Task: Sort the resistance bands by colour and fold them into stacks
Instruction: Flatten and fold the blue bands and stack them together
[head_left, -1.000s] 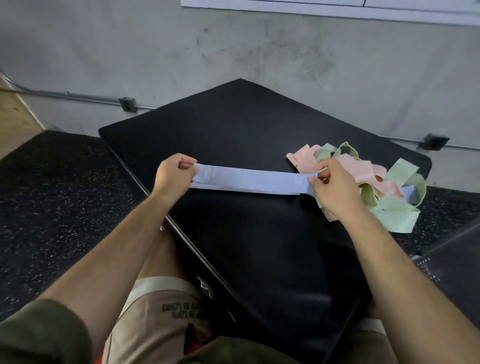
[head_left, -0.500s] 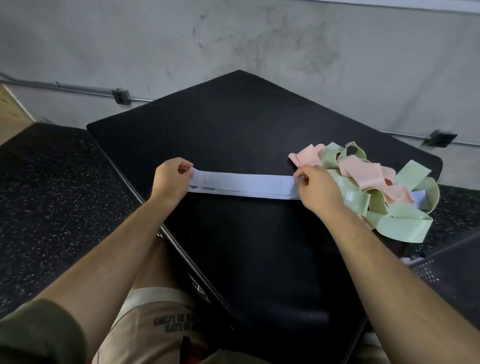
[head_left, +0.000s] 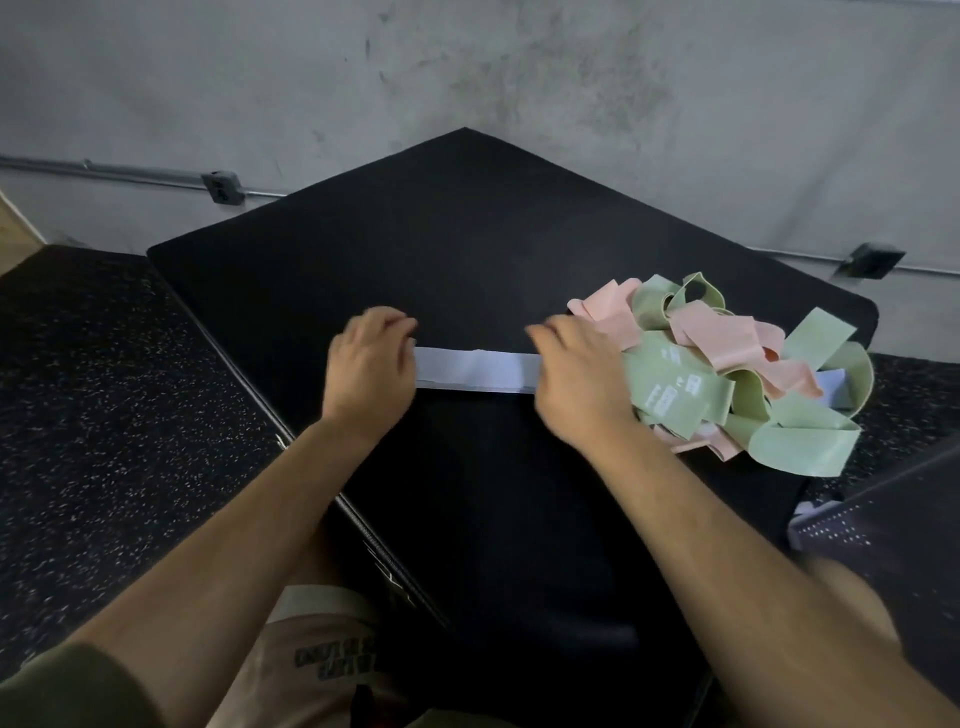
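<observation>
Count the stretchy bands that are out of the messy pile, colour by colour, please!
Blue band: 1, flat between the left hand and the right hand
Pink bands: 0, all in the pile
Green bands: 0, all in the pile
Total: 1

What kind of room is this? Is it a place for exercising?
Most likely a gym or workout room. The floor is speckled rubber matting, a pile of stretchy resistance bands lies on a black platform, and the wall is bare concrete.
</observation>
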